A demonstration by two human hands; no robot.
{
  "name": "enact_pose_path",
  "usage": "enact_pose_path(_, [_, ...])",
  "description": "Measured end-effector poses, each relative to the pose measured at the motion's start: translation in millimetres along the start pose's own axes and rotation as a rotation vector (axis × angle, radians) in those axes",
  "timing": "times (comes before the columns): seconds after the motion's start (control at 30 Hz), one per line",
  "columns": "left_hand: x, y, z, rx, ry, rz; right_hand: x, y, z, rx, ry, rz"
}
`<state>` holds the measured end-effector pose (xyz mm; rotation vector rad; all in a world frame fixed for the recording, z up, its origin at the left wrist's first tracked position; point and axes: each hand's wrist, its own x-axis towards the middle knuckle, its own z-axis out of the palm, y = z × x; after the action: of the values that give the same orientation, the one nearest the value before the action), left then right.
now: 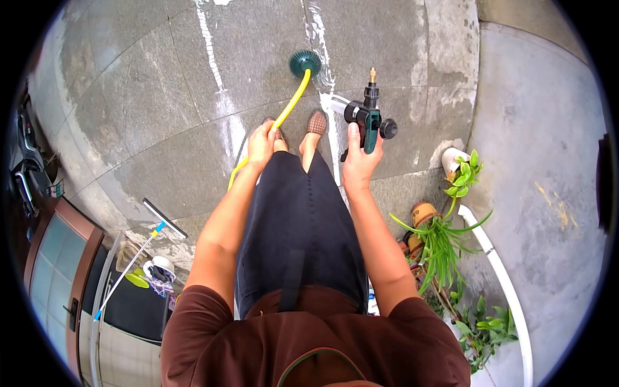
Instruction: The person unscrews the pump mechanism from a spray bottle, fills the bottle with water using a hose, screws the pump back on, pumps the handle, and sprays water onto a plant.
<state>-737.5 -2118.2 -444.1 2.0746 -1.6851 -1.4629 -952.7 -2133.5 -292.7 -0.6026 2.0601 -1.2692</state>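
My left hand (261,147) is closed around the yellow handle (293,103) of a tool with a round, dark green ribbed head (305,63), which is at the far end ahead of my feet. The handle's lower end shows behind my left wrist. In my right hand (362,158) is a black and dark green spray gun (369,119), gripped by its handle. Its brass nozzle (373,75) points away from me, a black knob sticks out on the right, and a clear bottle lies on its left side.
Grey paving (148,97) with white streaks surrounds my feet. A squeegee (166,219) with a long pole leans at the left, near a door (58,258). Potted plants (442,242) and a white pipe (500,271) line the right side. A motorbike (29,161) stands at the far left.
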Motion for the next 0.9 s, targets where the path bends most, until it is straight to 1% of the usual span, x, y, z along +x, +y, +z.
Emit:
enact_pose_path(0.27, [2,5,-4,0.022,-0.026,-0.024,-1,-11,2,0.048,-0.014,0.021])
enact_pose_path(0.47, [1,7,-6,0.024,-0.027,-0.030,0,4,1,0.047,0.005,0.004])
enact_pose_path(0.57, [-2,7,-7,0.022,-0.022,-0.028,-2,-10,4,0.054,-0.002,-0.007])
enact_pose_path(0.67, [-2,6,-7,0.015,-0.016,-0.021,-2,-8,4,0.076,-0.004,-0.006])
enact_pose_path(0.77, [-3,1,-5,0.012,-0.010,-0.018,-2,3,2,0.000,-0.001,-0.031])
enact_pose_path(0.9, [-3,-6,-3,0.010,-0.007,-0.020,0,3,3,-0.017,0.008,-0.046])
